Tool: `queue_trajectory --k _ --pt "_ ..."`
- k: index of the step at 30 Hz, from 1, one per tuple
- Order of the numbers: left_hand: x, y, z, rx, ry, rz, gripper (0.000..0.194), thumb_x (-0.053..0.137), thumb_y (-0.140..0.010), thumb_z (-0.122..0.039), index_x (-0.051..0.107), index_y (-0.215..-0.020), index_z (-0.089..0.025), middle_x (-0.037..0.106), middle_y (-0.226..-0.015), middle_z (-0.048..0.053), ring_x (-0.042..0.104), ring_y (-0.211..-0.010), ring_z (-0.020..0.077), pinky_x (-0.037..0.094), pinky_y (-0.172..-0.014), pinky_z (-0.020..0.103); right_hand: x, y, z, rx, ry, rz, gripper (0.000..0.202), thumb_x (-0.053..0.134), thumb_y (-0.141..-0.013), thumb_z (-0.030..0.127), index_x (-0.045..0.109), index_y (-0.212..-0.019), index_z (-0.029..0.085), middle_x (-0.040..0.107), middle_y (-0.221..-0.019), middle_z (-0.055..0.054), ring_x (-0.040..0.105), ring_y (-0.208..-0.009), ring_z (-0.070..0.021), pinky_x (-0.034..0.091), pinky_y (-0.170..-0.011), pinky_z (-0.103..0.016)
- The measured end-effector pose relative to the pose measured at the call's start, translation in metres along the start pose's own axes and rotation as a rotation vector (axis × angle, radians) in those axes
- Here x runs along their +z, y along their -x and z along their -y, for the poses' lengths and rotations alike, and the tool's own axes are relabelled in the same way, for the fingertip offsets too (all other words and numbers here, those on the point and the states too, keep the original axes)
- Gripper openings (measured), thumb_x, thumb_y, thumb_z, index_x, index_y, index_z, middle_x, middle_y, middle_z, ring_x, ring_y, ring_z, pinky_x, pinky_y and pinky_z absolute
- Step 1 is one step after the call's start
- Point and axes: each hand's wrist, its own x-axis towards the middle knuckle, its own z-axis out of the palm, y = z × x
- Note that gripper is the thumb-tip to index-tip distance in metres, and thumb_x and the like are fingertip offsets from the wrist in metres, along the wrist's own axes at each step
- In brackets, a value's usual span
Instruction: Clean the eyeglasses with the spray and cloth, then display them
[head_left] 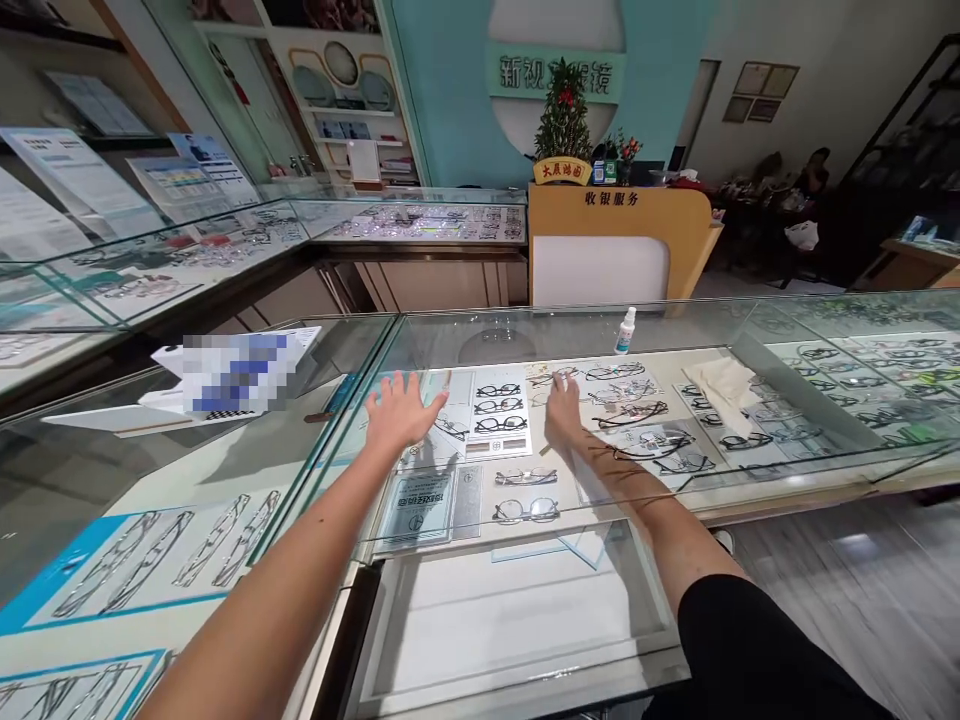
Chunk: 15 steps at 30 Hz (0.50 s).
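My left hand (401, 412) is spread flat above the glass counter, fingers apart, with nothing in it. Beside it lies a pair of eyeglasses (451, 429), partly covered by the hand's shadow. My right hand (562, 408) is closed, its fingertips pinching thin-framed eyeglasses (541, 379) near the back of the counter. Between my hands is a white display card (500, 447) with three dark-framed eyeglasses in a column. Closer to me are two more pairs, one thin-rimmed (526, 477) and one with larger lenses (526, 511). Several other frames (630, 412) lie right of my right hand.
A white spray bottle (625, 331) stands at the counter's back edge. A beige cloth (721, 390) lies to the right. An open white drawer (517, 625) juts out below my hands. Folded papers (225, 375) rest on the left counter. A cashier desk (622, 215) stands beyond.
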Motion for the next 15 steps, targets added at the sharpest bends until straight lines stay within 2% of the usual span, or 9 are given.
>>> queue_trajectory --k 2,3,4,6,9,11,13,15 --pt "0.0 -0.003 0.0 0.007 0.007 -0.013 0.109 0.02 -0.102 -0.08 0.032 -0.18 -0.004 0.02 -0.189 0.026 0.018 -0.178 0.0443 0.022 -0.14 0.065 0.013 0.018 0.015 0.046 0.025 -0.022 0.046 0.069 -0.108 0.027 0.065 -0.153 0.014 0.061 -0.164 -0.02 0.061 -0.149 -0.038 0.053 -0.124 -0.061" --pt "0.001 -0.004 0.001 0.01 0.011 -0.018 0.11 0.02 -0.102 -0.08 0.032 -0.179 -0.004 0.02 -0.189 0.027 0.018 -0.177 0.0449 0.021 -0.14 0.066 0.02 0.03 0.022 0.055 0.032 -0.016 0.051 0.064 -0.106 0.016 0.061 -0.157 0.009 0.053 -0.172 -0.024 0.049 -0.16 -0.0417 0.043 -0.132 -0.063" --pt "0.001 -0.005 0.001 0.013 0.014 -0.022 0.111 0.02 -0.101 -0.081 0.033 -0.179 -0.004 0.02 -0.189 0.027 0.019 -0.177 0.0454 0.021 -0.14 0.067 0.025 0.042 0.03 0.04 0.03 0.006 0.058 0.061 -0.102 0.009 0.059 -0.16 0.006 0.048 -0.177 -0.025 0.04 -0.167 -0.0429 0.035 -0.138 -0.062" --pt "0.001 -0.006 0.001 0.017 0.017 -0.027 0.112 0.019 -0.1 -0.082 0.033 -0.179 -0.004 0.02 -0.189 0.027 0.019 -0.177 0.0459 0.022 -0.14 0.067 0.035 0.068 0.044 -0.001 0.015 0.062 0.063 0.06 -0.096 0.005 0.06 -0.159 0.007 0.049 -0.177 -0.024 0.034 -0.171 -0.0412 0.029 -0.141 -0.059" --pt "0.001 -0.007 0.0 0.019 0.019 -0.03 0.112 0.018 -0.1 -0.081 0.033 -0.179 -0.004 0.021 -0.189 0.027 0.02 -0.177 0.0462 0.022 -0.14 0.067 0.038 0.111 0.058 -0.043 -0.015 0.158 0.053 0.061 -0.095 0.008 0.07 -0.147 0.01 0.059 -0.168 -0.022 0.042 -0.166 -0.0413 0.035 -0.138 -0.059" --pt "0.0 -0.006 0.0 0.024 0.025 -0.03 0.113 0.018 -0.1 -0.081 0.032 -0.179 -0.003 0.021 -0.189 0.027 0.019 -0.177 0.0468 0.022 -0.14 0.067 0.03 0.14 0.064 -0.09 -0.043 0.239 0.04 0.067 -0.094 0.014 0.077 -0.133 0.012 0.067 -0.159 -0.021 0.052 -0.158 -0.0409 0.042 -0.134 -0.056" --pt "0.0 -0.006 -0.001 0.029 0.033 -0.037 0.114 0.019 -0.1 -0.082 0.032 -0.179 -0.002 0.02 -0.188 0.027 0.019 -0.177 0.047 0.021 -0.14 0.067 0.011 0.171 0.069 -0.158 -0.077 0.337 0.025 0.071 -0.094 0.021 0.082 -0.117 0.015 0.073 -0.151 -0.018 0.061 -0.148 -0.0375 0.05 -0.127 -0.051" --pt "-0.001 -0.007 -0.002 0.026 0.037 -0.039 0.114 0.019 -0.1 -0.082 0.031 -0.179 -0.001 0.02 -0.189 0.027 0.019 -0.177 0.0465 0.02 -0.14 0.066 -0.023 0.204 0.077 -0.231 -0.109 0.449 0.021 0.072 -0.096 0.027 0.082 -0.11 0.016 0.076 -0.146 -0.017 0.066 -0.143 -0.036 0.056 -0.121 -0.048"
